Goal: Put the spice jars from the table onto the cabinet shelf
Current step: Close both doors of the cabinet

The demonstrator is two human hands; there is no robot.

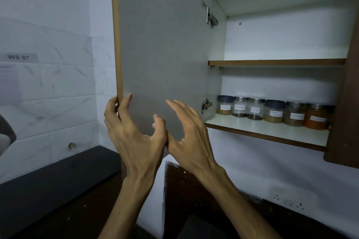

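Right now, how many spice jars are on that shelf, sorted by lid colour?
Dark blue lids: 2, the leftmost jar and the fourth jar.
Silver metal lids: 4, the second jar, third jar, fifth jar and orange-filled jar.
Total: 6 jars in plain view on the lower shelf.

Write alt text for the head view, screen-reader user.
A person's left hand grips the wood-trimmed edge of an open grey cabinet door, its fingers curled round it, while the right hand hovers open beside it. Six labelled clear spice jars stand in a row on the white lower cabinet shelf; the upper shelf shows nothing.
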